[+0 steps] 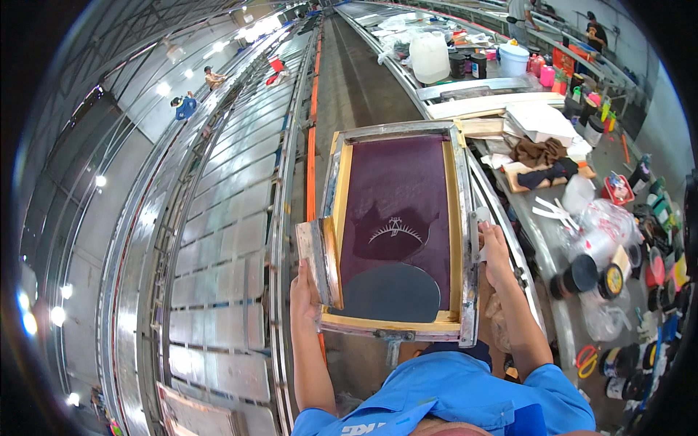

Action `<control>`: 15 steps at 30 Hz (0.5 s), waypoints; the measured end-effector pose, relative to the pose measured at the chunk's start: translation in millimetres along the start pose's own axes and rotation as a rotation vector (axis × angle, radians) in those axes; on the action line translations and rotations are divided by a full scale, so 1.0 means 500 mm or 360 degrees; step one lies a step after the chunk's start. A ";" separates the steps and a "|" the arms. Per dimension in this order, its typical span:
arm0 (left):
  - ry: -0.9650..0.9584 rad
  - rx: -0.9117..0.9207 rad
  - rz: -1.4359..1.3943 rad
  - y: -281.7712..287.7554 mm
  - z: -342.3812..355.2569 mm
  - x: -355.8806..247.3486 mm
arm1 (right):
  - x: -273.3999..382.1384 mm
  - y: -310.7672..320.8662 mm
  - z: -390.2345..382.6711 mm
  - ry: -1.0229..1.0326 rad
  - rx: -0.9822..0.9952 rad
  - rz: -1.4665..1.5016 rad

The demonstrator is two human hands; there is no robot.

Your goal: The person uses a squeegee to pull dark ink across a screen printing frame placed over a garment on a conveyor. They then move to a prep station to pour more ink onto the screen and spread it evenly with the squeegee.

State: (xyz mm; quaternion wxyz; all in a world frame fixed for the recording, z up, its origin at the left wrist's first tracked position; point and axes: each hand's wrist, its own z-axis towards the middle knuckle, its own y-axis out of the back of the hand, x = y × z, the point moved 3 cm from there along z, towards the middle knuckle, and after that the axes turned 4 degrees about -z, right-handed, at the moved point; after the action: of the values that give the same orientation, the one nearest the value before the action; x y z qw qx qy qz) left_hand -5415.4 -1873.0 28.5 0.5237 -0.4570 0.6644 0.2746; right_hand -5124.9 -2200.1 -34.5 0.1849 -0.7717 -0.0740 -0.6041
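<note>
In front of me I carry a screen printing frame (452, 240) with a metal outer rim and yellow tape along its inner edges. Its mesh (396, 174) is dark purple and bears a pale fan-shaped design. A smooth pool of dark grey ink (391, 293) covers the near end. A wooden-handled squeegee (320, 265) leans over the frame's left edge. My left hand (305, 296) is closed there, round the squeegee and the frame's side; its fingertips are partly hidden. On the right rim, my right hand (496, 254) is closed around the frame beside a metal bracket.
A long row of flat metal printing plates (218, 287) runs along my left, edged by an orange strip (313, 174). On my right, a table holds ink jars (580, 275), cloths (539, 151), scissors (586, 361) and a white jug (430, 57). An aisle (356, 65) leads ahead; other people (185, 107) stand farther off.
</note>
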 end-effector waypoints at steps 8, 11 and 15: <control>-0.0022 0.0081 -0.0171 -0.145 0.469 -0.145 | 0.080 -0.249 0.484 0.0099 0.0130 0.0168; -0.0141 -0.0024 -0.0229 -0.153 0.633 -0.166 | 0.128 -0.348 0.663 0.0012 0.0330 0.0143; -0.0096 -0.0084 -0.0437 -0.205 0.751 -0.230 | 0.166 -0.491 0.877 -0.0024 0.0442 0.0138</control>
State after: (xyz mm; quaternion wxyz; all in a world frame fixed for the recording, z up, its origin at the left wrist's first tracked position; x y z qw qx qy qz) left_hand -5152.8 -1563.6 36.1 0.5638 -0.5487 0.5722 0.2315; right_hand -4789.7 -1818.8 4.7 0.3151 -0.7457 -0.1248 -0.5736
